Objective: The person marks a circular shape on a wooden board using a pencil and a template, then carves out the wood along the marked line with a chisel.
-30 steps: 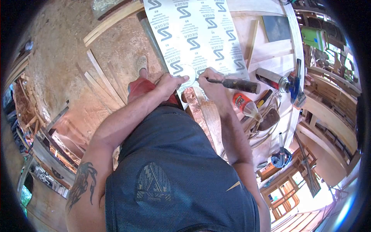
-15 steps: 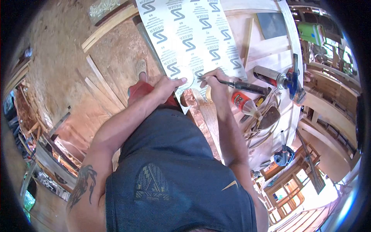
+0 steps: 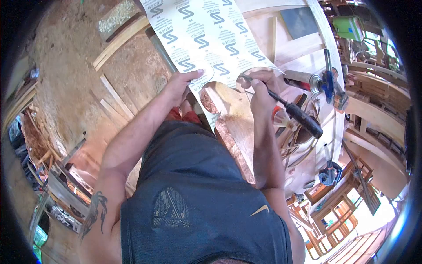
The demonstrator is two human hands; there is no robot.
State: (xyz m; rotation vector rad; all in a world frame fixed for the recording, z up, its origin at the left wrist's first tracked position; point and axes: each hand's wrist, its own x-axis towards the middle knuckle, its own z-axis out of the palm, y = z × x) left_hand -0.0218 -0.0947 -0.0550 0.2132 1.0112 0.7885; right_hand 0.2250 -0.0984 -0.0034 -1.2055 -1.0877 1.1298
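Observation:
White sandpaper backing printed with SIEGER (image 3: 200, 39) stretches away from me, with a circle drawn near its lower left part. My left hand (image 3: 179, 84) holds the paper's left edge, thumb on top beside the circle. My right hand (image 3: 263, 86) is closed round a black-handled tool (image 3: 301, 118), at the lower right corner of the paper. The tool's thin end is among my fingers, and its tip is hard to make out. Below the paper's near edge, a cut wooden piece (image 3: 235, 103) shows.
Right of my right hand are a gas canister with a blue torch head (image 3: 328, 83), a red-labelled bottle (image 3: 281, 118) and coiled cord. A dark sheet (image 3: 299, 23) lies at the upper right. Wooden strips (image 3: 116, 94) lie on the ground at left.
The paper has shifted up and left, showing more of the wooden piece. My left hand has moved up and left. My right hand has moved right, and the black handle now points lower right.

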